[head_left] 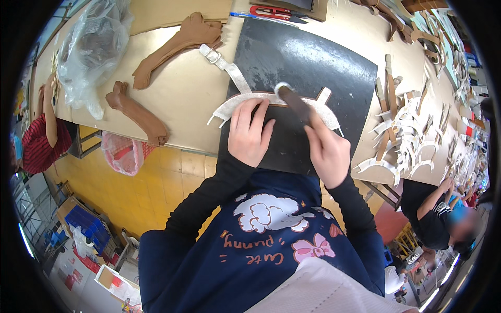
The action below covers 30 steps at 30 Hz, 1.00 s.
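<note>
A white sandal strap piece (239, 101) with brown edging lies in an arc on the black work mat (308, 52). Its narrow buckled strap (229, 68) reaches away to the upper left. My left hand (250, 133) rests on the arc's left half, fingers lying on the leather and thumb apart. In my right hand (330, 148) is a motion-blurred hammer (295, 102), gripped by its dark brown handle. The hammer's shiny rounded head is over the arc's middle; I cannot tell whether it touches the leather.
Brown leather pieces (180, 44) and a clear plastic bag (94, 52) lie to the left. Red snips (274, 12) and pens are beyond the mat. Many white strap pieces (404, 133) cover the right side. Co-workers sit at left (44, 138) and right (436, 214).
</note>
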{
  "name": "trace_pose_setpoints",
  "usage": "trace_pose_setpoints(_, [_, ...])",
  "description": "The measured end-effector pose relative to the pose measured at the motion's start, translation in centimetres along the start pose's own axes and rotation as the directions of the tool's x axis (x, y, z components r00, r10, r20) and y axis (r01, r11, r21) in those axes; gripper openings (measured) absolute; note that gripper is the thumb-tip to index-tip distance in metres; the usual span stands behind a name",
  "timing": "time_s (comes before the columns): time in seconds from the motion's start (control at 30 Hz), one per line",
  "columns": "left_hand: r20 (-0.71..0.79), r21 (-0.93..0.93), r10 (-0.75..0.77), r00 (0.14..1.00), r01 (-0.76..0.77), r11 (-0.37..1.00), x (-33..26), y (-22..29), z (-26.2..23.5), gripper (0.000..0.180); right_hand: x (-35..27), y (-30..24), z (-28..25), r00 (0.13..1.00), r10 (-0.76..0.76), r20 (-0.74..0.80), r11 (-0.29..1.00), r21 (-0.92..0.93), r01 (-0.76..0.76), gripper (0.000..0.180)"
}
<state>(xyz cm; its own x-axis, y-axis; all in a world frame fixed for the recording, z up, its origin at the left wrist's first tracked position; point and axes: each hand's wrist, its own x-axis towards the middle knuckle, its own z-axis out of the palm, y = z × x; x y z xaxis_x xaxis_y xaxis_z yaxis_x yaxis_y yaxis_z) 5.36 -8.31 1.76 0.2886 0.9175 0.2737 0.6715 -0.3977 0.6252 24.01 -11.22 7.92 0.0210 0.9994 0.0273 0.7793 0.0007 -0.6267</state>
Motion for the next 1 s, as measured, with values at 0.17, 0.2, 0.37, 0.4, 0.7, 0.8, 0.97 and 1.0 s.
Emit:
trace_pose_setpoints(0.17, [0.018, -0.046, 0.005, 1.0, -0.004, 0.999, 0.5, -0.9, -0.8, 0.035, 0.8, 0.2, -0.5, 0.998, 0.02, 0.057, 0.994, -0.109, -0.013, 0.045])
trace_pose_setpoints(0.2, [0.013, -0.059, -0.002, 1.0, 0.003, 0.998, 0.6, -1.0, -0.9, 0.031, 0.6, -0.1, -0.7, 0.999, 0.011, 0.032, 0.998, -0.063, -0.009, 0.047])
trace_pose_setpoints(0.37, [-0.057, -0.2, -0.104, 0.993, 0.091, 0.976, 1.0, -1.7, -1.7, 0.019, 0.0, -1.3, 0.2, 0.994, -0.097, -0.052, 0.995, -0.015, 0.097, 0.049])
trace_pose_setpoints(0.4, [-0.059, -0.239, -0.143, 0.988, 0.126, 0.963, 1.1, -1.8, -1.8, 0.017, 0.6, -1.1, 0.6, 0.998, -0.059, -0.001, 0.996, -0.073, 0.059, 0.047])
trace_pose_setpoints(0.7, [-0.043, -0.363, -0.248, 0.968, 0.216, 0.906, 1.1, -2.5, -1.8, 0.013, -0.2, -1.4, -0.2, 1.0, -0.006, -0.017, 0.996, 0.091, 0.007, 0.046])
trace_pose_setpoints(0.8, [-0.038, -0.5, -0.371, 0.928, 0.304, 0.811, 1.1, -2.3, -1.7, 0.011, 1.1, -1.3, 1.2, 0.986, 0.022, 0.166, 0.986, -0.164, 0.006, 0.043])
trace_pose_setpoints(0.97, [-0.058, -0.617, -0.421, 0.905, 0.299, 0.728, 1.2, -2.7, -1.9, 0.011, 1.4, -1.4, 0.5, 0.995, -0.099, -0.03, 0.994, 0.04, 0.101, 0.045])
trace_pose_setpoints(1.0, [-0.067, -0.633, -0.425, 0.903, 0.29, 0.717, 1.2, -2.8, -1.9, 0.012, 1.0, -1.7, 0.2, 0.997, -0.064, -0.047, 0.992, 0.102, 0.068, 0.045])
